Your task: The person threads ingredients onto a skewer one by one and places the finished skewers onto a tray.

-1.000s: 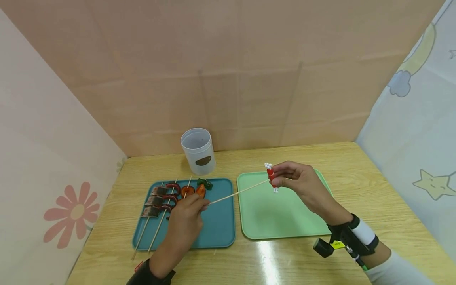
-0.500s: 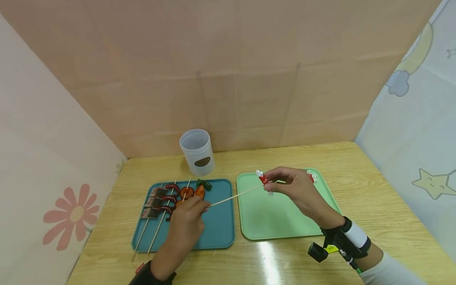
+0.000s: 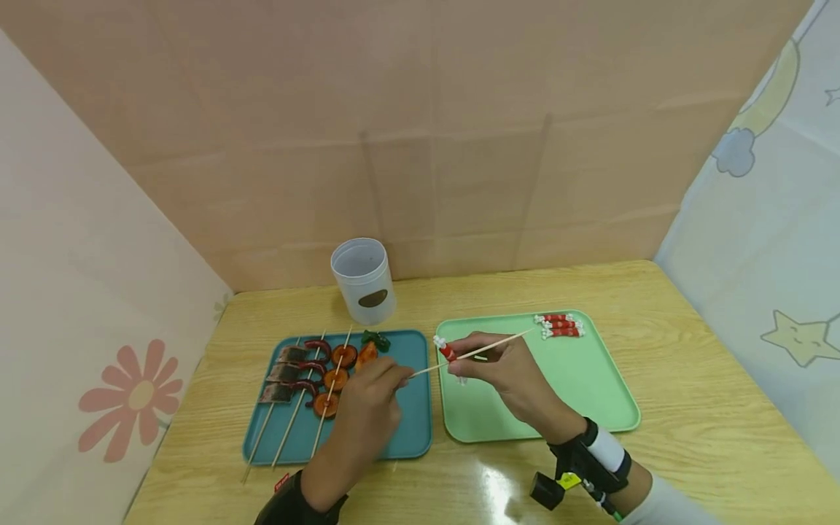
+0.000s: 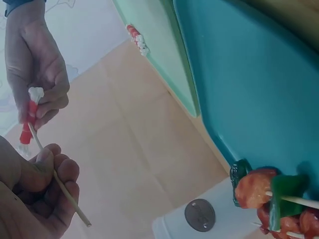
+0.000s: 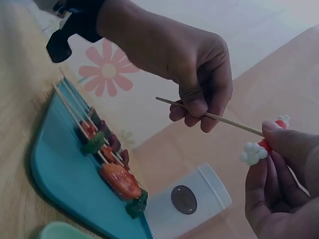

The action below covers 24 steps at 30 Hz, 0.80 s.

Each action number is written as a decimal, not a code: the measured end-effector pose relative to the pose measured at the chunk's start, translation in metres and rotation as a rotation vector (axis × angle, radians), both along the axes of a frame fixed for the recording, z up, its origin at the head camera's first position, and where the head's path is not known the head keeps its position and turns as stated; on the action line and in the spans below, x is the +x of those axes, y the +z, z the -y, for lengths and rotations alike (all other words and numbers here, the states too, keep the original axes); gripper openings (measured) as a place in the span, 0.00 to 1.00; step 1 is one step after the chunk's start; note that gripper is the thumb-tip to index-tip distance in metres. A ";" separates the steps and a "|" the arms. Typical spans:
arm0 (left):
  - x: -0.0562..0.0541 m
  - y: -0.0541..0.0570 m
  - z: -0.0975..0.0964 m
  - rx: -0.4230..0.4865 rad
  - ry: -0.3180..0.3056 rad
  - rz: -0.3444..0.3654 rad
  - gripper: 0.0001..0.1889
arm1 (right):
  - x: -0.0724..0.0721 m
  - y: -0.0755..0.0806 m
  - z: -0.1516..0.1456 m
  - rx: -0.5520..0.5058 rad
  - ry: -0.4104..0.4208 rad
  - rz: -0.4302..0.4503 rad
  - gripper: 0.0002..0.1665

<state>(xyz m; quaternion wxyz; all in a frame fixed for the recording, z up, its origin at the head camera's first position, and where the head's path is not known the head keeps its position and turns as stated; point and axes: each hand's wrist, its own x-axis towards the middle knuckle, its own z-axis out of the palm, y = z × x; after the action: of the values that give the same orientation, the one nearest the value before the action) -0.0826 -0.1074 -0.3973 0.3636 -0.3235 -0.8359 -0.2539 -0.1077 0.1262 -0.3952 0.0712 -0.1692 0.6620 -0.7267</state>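
Note:
My left hand point(image 3: 369, 405) pinches a thin wooden skewer point(image 3: 494, 345) between thumb and fingers, above the right side of the blue tray point(image 3: 413, 430). With thumb and fingertips my right hand point(image 3: 515, 375) holds a small red piece with knobbly white ends point(image 3: 445, 351), over the green tray's left edge. The skewer meets this piece at its red middle, and its far end sticks out past the right fingers. In the right wrist view the skewer's blunt end juts out behind the left hand point(image 5: 174, 59). The right fingers partly hide the piece.
Several similar red-and-white pieces point(image 3: 561, 326) lie at the back of the green tray point(image 3: 545, 423). Loaded skewers with mushroom slices point(image 3: 336, 379), dark curled pieces and grey squares fill the blue tray's left. A clear plastic cup point(image 3: 364, 284) stands behind it.
My right hand has moved left with the red-and-white piece, and the skewer's end now shows beyond the fingers. My left hand has shifted slightly right. The pieces on the green tray are uncovered.

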 end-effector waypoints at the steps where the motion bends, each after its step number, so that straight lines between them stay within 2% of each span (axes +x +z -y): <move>1: 0.000 0.000 0.000 0.000 0.008 0.006 0.13 | 0.000 0.000 0.000 0.027 -0.009 -0.002 0.14; 4: 0.001 -0.002 0.006 -0.002 0.045 0.024 0.16 | -0.003 -0.001 -0.006 0.151 0.019 -0.015 0.18; 7: 0.004 -0.003 0.015 0.011 0.090 0.061 0.20 | -0.012 -0.003 -0.026 0.388 0.028 -0.086 0.20; 9: 0.005 -0.004 0.021 0.016 0.121 0.089 0.20 | -0.023 -0.010 -0.048 0.598 -0.032 -0.215 0.17; 12: 0.007 -0.006 0.029 0.020 0.154 0.123 0.18 | -0.045 -0.027 -0.090 0.968 -0.184 -0.511 0.12; 15: 0.007 -0.009 0.036 0.006 0.175 0.132 0.15 | -0.062 -0.047 -0.131 1.214 -0.308 -0.694 0.11; 16: 0.008 -0.010 0.038 0.007 0.179 0.138 0.14 | -0.066 -0.053 -0.142 1.263 -0.312 -0.714 0.10; 18: 0.009 -0.013 0.041 0.007 0.191 0.149 0.14 | -0.072 -0.063 -0.158 1.301 -0.295 -0.702 0.09; 21: 0.010 -0.015 0.044 0.018 0.208 0.174 0.14 | -0.078 -0.072 -0.169 1.308 -0.265 -0.695 0.08; 24: 0.011 -0.016 0.046 0.019 0.220 0.190 0.14 | -0.081 -0.077 -0.171 1.299 -0.273 -0.711 0.10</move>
<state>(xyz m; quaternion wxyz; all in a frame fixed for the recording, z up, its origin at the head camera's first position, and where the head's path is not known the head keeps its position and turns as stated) -0.0717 -0.1538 -0.4133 0.3116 -0.2010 -0.8945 -0.2497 -0.1892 0.2968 -0.4721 -0.1522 -0.2341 0.9556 -0.0937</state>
